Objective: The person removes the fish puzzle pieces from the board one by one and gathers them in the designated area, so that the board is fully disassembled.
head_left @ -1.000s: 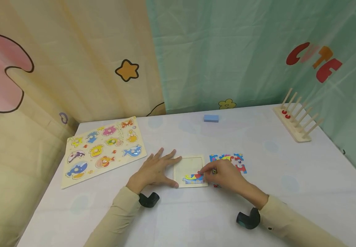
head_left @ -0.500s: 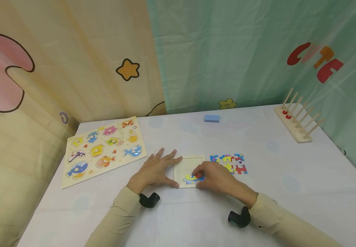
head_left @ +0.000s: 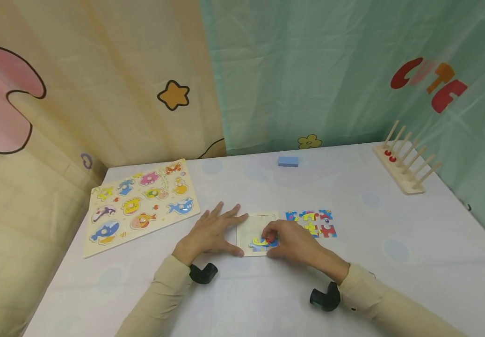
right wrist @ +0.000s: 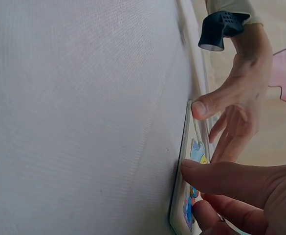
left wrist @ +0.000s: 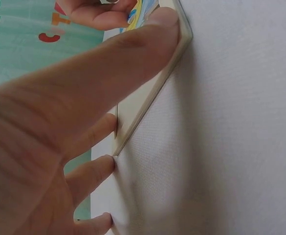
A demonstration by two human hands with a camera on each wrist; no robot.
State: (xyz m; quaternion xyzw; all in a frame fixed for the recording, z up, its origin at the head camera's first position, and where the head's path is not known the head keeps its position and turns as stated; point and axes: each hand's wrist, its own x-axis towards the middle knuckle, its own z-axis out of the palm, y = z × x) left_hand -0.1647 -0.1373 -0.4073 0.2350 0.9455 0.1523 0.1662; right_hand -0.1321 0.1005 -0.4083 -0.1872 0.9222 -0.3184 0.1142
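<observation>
A shallow wooden puzzle tray lies on the table. Joined jigsaw pieces with a yellow and blue picture fill part of its near side. My left hand spreads its fingers along the tray's left side, with the thumb on the near left corner. Over the near right corner, my right hand curls its fingers at a red and blue jigsaw piece. Its thumb rests on the near rim in the right wrist view. Part of that piece is hidden by the fingers.
Several loose jigsaw pieces lie right of the tray, partly behind the right hand. A sea-animal peg puzzle board lies at left. A blue block sits at the back, and a wooden peg stand with red beads stands at right.
My right hand has moved left from the tray's right edge, over the joined pieces, then stayed nearly still; more loose pieces show behind it. The left hand has not moved.
</observation>
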